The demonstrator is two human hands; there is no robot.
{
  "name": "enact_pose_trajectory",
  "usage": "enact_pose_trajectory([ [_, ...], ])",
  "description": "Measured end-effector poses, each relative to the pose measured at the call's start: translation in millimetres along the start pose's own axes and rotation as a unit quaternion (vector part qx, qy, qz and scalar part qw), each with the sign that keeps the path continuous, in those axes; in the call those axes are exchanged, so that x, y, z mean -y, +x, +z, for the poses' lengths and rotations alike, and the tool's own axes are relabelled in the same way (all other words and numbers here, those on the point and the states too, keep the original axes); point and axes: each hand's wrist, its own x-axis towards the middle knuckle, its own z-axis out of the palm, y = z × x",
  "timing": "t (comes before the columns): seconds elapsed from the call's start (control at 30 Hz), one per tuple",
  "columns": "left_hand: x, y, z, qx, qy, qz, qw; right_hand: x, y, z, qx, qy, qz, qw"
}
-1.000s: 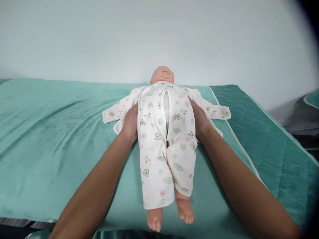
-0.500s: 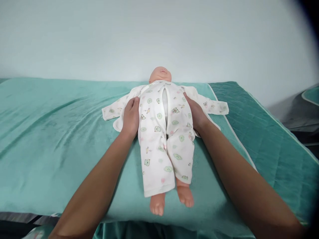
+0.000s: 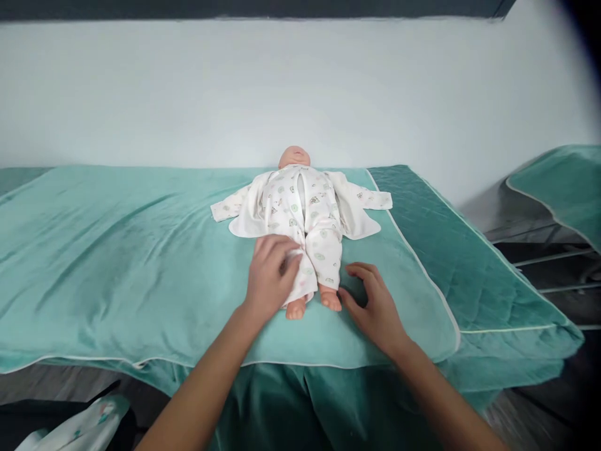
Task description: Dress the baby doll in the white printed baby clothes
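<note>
A baby doll [image 3: 295, 156] lies on its back on a green-covered bed [image 3: 117, 250], head toward the wall. It wears a white printed romper [image 3: 305, 219], open down the front, with the sleeves spread flat to both sides. My left hand [image 3: 270, 279] rests on the romper's left trouser leg, fingers curled against the cloth near the doll's foot [image 3: 295, 308]. Just right of the doll's other foot [image 3: 331, 302], my right hand [image 3: 373, 307] hovers with its fingers apart and nothing in it.
A darker green quilted blanket [image 3: 469, 263] lies under the mat at the right side. A white wall [image 3: 300, 94] runs behind the bed. Another green-covered surface [image 3: 563, 188] stands at the far right. A printed cloth [image 3: 79, 429] lies at the bottom left below the bed edge.
Both hands left the doll's sides and came down to its lower legs. The view pulled back, so the doll appears smaller and farther away.
</note>
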Motion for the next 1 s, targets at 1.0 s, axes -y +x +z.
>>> enact_pose_trajectory([
  [1.0, -74.8, -29.2, -14.9, 0.128, -0.005, 0.074, 0.989, 35.4, 4.9, -53.8, 0.118, 0.087, -0.007, 0.989],
])
